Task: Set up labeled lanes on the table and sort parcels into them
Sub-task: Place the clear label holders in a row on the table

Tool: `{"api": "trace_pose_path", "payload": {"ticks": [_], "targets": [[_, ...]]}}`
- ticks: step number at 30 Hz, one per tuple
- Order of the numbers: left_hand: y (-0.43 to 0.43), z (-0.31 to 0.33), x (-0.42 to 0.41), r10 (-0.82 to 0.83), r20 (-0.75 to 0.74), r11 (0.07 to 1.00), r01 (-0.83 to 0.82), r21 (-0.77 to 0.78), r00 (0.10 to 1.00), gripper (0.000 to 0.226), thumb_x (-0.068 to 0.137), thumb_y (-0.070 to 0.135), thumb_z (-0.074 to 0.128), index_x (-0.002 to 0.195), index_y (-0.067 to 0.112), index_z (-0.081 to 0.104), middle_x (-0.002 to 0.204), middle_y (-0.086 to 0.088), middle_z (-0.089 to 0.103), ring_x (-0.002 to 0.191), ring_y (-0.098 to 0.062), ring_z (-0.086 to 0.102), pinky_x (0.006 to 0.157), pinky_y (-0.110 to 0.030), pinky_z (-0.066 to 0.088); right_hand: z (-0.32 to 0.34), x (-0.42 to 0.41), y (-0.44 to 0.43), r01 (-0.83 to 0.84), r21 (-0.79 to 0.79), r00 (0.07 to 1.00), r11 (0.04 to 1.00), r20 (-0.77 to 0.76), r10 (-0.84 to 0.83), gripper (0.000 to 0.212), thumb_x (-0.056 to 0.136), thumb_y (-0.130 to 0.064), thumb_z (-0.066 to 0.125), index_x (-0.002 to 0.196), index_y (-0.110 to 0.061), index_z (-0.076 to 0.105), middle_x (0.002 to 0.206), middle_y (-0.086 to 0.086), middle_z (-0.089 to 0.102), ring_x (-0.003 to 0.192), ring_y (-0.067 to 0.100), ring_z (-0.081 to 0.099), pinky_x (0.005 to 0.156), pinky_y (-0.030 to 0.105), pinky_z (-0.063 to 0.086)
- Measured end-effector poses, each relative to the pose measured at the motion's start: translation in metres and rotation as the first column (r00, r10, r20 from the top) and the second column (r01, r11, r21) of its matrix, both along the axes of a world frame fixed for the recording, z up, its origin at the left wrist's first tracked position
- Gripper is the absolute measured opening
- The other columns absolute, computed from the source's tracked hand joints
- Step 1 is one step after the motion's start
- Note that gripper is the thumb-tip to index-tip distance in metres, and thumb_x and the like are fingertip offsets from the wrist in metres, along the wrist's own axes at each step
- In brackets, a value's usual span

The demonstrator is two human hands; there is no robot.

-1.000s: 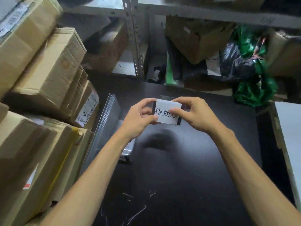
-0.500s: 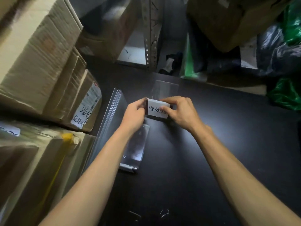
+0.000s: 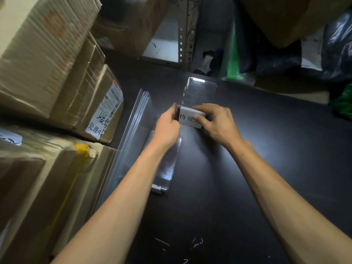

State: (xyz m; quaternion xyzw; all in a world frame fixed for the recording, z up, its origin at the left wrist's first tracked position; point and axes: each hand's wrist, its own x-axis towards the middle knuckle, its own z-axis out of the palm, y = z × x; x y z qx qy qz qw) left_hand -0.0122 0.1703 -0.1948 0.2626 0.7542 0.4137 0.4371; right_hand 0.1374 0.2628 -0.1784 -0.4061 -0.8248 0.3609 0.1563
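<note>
A white label card (image 3: 187,118) with black Chinese characters stands low over the black table (image 3: 266,149). My left hand (image 3: 167,126) pinches its left edge. My right hand (image 3: 217,122) holds its right side, fingers covering the last character. A clear acrylic sheet (image 3: 200,91) stands just behind the card. Another clear piece (image 3: 167,164) lies flat on the table under my left wrist. Several clear acrylic sheets (image 3: 137,119) lean upright to the left.
Stacked cardboard boxes (image 3: 57,63) crowd the left side, one with a handwritten white label (image 3: 99,124). A metal shelf post (image 3: 187,33) rises behind the table. Dark and green plastic bags (image 3: 285,60) and another box (image 3: 282,18) fill the back right.
The view has tipped down and closer. Both hands have carried the card lower, towards the table in front of the clear sheet; they still hold it.
</note>
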Motion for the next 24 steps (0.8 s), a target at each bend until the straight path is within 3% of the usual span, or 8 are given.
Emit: {"api": "trace_pose_path", "payload": {"ticks": [5, 10, 14, 20, 24], "targets": [[-0.007, -0.001, 0.004, 0.055, -0.053, 0.998, -0.056, -0.025, 0.997, 0.076, 0.069, 0.016, 0.033, 0.143, 0.014, 0.051, 0.136, -0.008, 0.064, 0.129, -0.025, 0.058, 0.111, -0.049, 0.046, -0.008, -0.01, -0.007, -0.012, 0.011, 1.0, 1.0, -0.013, 0.012, 0.023, 0.094, -0.02, 0.07, 0.115, -0.015, 0.076, 0.104, 0.004, 0.074, 0.095, 0.023, 0.064, 0.087, 0.035, 0.051], [-0.006, 0.02, 0.014, 0.074, -0.045, 0.997, -0.075, -0.018, 0.996, 0.069, 0.068, 0.013, 0.033, 0.133, 0.012, 0.056, 0.118, -0.01, 0.07, 0.112, -0.026, 0.065, 0.101, -0.048, 0.053, -0.009, -0.012, -0.009, 0.023, 0.006, 1.0, 1.0, -0.021, -0.023, 0.028, 0.094, -0.019, 0.07, 0.121, -0.013, 0.074, 0.115, 0.005, 0.074, 0.106, 0.023, 0.065, 0.095, 0.033, 0.05], [-0.005, 0.02, 0.015, 0.109, -0.027, 0.992, -0.11, -0.056, 0.994, 0.085, 0.067, 0.017, 0.034, 0.151, 0.01, 0.038, 0.144, -0.015, 0.055, 0.133, -0.029, 0.052, 0.112, -0.047, 0.045, -0.011, -0.021, -0.007, 0.015, -0.011, 1.0, 1.0, -0.017, -0.015, 0.031, 0.094, -0.019, 0.069, 0.124, -0.014, 0.073, 0.121, 0.006, 0.072, 0.112, 0.023, 0.065, 0.1, 0.034, 0.049], [-0.003, 0.019, 0.006, 0.158, -0.021, 0.986, -0.159, -0.041, 0.987, 0.09, 0.065, 0.018, 0.033, 0.155, 0.01, 0.033, 0.151, -0.015, 0.049, 0.139, -0.03, 0.047, 0.116, -0.048, 0.04, -0.011, -0.031, -0.009, 0.041, -0.03, 0.999, 0.999, 0.002, -0.041, 0.033, 0.094, -0.021, 0.067, 0.126, -0.015, 0.072, 0.123, 0.005, 0.072, 0.111, 0.023, 0.065, 0.097, 0.029, 0.047], [-0.007, 0.019, 0.006, 0.131, -0.018, 0.989, -0.132, -0.064, 0.991, 0.09, 0.064, 0.018, 0.035, 0.154, 0.01, 0.033, 0.149, -0.015, 0.051, 0.138, -0.029, 0.049, 0.116, -0.047, 0.04, -0.01, -0.03, -0.009, 0.029, -0.028, 0.998, 0.999, 0.052, -0.027, 0.048, 0.092, -0.021, 0.068, 0.139, -0.016, 0.063, 0.138, 0.008, 0.065, 0.137, 0.025, 0.048, 0.111, 0.027, 0.034]]}}
